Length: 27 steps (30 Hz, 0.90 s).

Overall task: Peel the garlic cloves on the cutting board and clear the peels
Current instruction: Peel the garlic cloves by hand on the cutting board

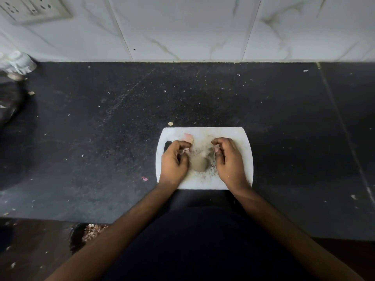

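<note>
Black stone counter (101, 138) ran to a white marble-tiled wall (182, 27). White cutting board (239, 136) lay near the front edge. Left hand (174, 161) and right hand (228, 159) rested on it, apart, fingers curled; left pinched a pale garlic piece (185, 150), right's hold unclear. Pinkish peel (188, 136) lay on the board behind the left fingers.

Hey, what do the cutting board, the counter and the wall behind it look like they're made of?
Cutting board: likely white plastic, matte, scuffed and stained, with a moulded handle slot.
Counter: probably black granite or similar stone, speckled, with a faint sheen and a seam line.
Wall: glossy white tiles with marble-like veins and grout lines.
</note>
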Tool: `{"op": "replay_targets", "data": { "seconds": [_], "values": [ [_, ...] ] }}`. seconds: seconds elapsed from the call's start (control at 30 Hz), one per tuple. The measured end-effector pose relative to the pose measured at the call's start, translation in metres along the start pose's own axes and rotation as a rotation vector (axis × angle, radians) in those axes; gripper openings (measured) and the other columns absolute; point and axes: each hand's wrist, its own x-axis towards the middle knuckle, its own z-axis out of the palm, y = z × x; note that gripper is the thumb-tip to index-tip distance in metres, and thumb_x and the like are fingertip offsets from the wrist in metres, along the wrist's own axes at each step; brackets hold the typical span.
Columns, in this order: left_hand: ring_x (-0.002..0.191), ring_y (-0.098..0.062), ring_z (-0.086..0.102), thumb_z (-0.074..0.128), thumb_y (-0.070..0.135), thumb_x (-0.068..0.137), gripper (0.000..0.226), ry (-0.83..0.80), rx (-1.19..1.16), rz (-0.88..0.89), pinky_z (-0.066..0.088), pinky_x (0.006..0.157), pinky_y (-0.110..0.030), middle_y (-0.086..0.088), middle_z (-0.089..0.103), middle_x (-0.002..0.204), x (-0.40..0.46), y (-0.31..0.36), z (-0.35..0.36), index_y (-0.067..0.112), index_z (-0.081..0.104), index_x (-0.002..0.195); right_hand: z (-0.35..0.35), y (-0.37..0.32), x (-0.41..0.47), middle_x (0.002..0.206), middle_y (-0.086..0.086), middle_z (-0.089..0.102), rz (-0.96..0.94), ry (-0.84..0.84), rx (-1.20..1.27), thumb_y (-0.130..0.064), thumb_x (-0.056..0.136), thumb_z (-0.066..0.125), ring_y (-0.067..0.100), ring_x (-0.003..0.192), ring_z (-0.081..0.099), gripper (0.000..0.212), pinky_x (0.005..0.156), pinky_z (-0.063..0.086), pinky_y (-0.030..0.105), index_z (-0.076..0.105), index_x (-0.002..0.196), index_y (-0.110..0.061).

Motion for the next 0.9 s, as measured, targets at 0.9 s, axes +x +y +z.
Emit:
{"op": "replay_targets", "data": {
  "seconds": [0.9],
  "values": [
    [0.101,-0.01,0.064,0.082,0.038,0.085,0.037,-0.239,0.151,0.194,0.051,0.089,-0.044,0.012,0.068,0.108,-0.005,0.004,0.006,0.022,0.065,0.115,-0.003,-0.001,0.005,0.088,-0.005,0.07,0.051,-0.143,0.266,-0.028,0.085,0.079,0.013,0.084,0.071,0.022,0.076,0.059,0.03,0.081,0.103,-0.014]
  ]
}}
